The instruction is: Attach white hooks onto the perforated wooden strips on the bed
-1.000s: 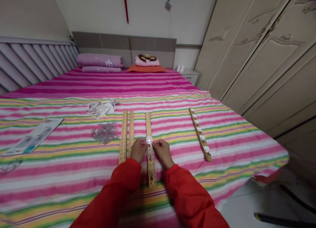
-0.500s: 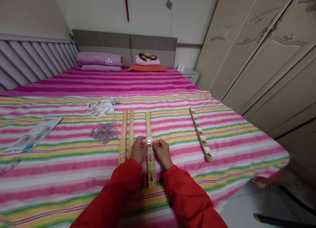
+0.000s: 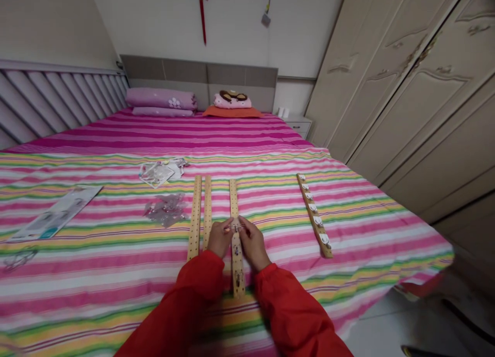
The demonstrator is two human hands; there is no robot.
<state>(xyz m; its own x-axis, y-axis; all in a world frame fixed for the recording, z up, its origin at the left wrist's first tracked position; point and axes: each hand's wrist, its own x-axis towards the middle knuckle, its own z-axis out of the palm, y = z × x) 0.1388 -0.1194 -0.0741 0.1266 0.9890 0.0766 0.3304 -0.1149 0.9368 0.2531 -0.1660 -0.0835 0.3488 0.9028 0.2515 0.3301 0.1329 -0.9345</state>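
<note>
My left hand (image 3: 220, 238) and my right hand (image 3: 252, 242) meet over the middle wooden strip (image 3: 233, 200), which is narrow and pierced with small holes. Both are closed in a pinch on a small piece with silver metal (image 3: 236, 227), whose exact kind is too small to make out. Nearer to me on the same strip sit two more small silver metal pieces (image 3: 238, 279). Just left of my left hand lie two bare perforated wooden strips (image 3: 194, 218), side by side.
At the right lies a wooden strip with several white cards (image 3: 317, 221) bearing silver pieces. Clear plastic bags (image 3: 167, 210), a pile of packets (image 3: 158, 172), a long printed card (image 3: 58, 213) and a wire-like tangle (image 3: 20, 258) lie leftward on the striped bedspread (image 3: 116, 295).
The small piece between my fingers showed a pale rounded face before; now it looks thin, turned nearly edge-on. My fingertips stay at about the same place. The view has tilted up slightly.
</note>
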